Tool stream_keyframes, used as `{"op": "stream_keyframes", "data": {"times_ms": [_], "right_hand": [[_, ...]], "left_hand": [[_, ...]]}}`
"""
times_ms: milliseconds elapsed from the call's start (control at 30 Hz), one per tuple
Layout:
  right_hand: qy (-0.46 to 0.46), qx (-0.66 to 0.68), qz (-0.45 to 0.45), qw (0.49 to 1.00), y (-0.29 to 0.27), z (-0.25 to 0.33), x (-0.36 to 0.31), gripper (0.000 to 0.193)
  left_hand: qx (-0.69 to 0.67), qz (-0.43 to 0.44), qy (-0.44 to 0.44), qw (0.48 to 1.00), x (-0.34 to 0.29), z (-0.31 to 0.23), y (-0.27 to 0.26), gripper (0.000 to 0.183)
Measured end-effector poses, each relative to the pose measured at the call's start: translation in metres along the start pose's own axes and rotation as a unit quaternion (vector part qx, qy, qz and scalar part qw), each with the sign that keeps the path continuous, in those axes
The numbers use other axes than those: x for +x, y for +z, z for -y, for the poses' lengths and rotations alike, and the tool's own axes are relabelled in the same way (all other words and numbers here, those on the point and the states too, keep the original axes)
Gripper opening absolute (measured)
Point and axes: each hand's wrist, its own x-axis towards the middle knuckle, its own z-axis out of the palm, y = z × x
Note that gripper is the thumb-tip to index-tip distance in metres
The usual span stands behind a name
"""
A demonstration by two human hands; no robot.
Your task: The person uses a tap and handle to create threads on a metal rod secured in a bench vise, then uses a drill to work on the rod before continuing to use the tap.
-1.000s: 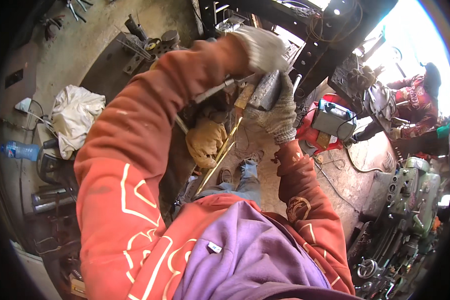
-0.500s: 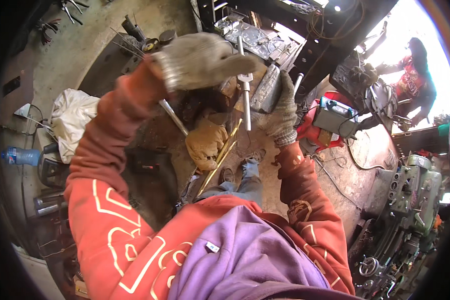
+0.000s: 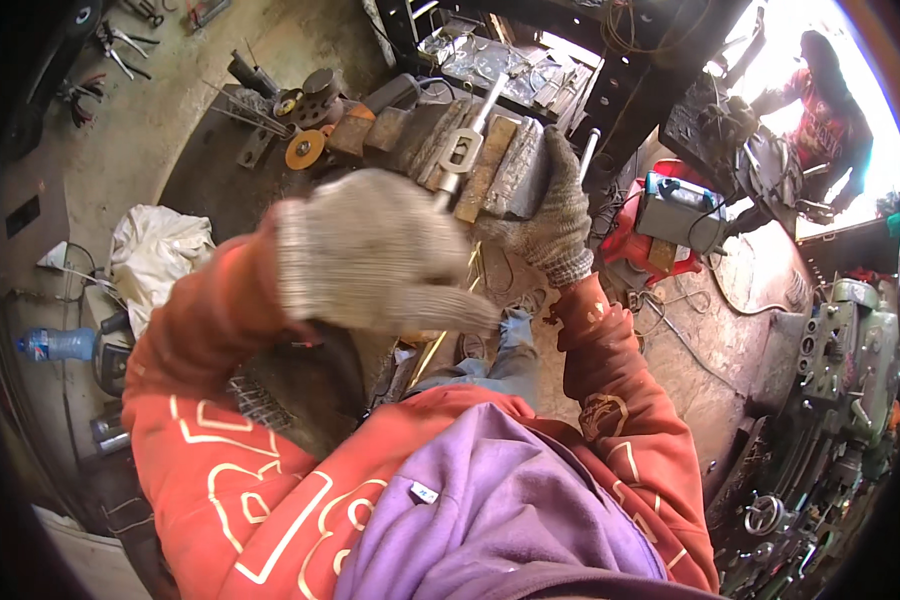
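Note:
A tap wrench (image 3: 462, 150) with a boxy slotted middle and two round handles lies tilted above a heavy metal clamp. Its near handle runs behind my left hand (image 3: 380, 255), which is gloved in grey knit and blurred, with fingers stretched to the right. Whether that hand touches the handle is hidden. My right hand (image 3: 555, 215), in a matching glove, rests against the clamp's right metal block (image 3: 523, 170); its fingers point away from me and its thumb stands apart. A rusty brown bar (image 3: 487, 168) sits between this block and the wrench.
An orange grinding disc (image 3: 305, 149) and metal pieces lie on the dark bench (image 3: 205, 175). At right are a grey machine box (image 3: 682, 212) on a red base, loose cables and a green lathe (image 3: 840, 350). Another person (image 3: 820, 130) is at the far right. A white cloth (image 3: 155, 255) lies left.
My left hand has swung nearer to me, and the wrench has turned from nearly upright to a slant. My right hand stays beside the block. The view has shifted slightly.

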Motion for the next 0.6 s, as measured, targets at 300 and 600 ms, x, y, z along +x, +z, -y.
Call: {"op": "stream_keyframes", "data": {"times_ms": [300,600], "right_hand": [[0.095,0.172,0.019,0.980,0.009,-0.012,0.004,0.131],[0.023,0.019,0.019,0.999,0.014,-0.026,0.002,0.143]], "left_hand": [[0.016,-0.285,0.095,0.954,-0.006,0.141,0.014,0.031],[0.066,0.011,-0.352,0.934,0.065,0.105,-0.007,0.035]]}}
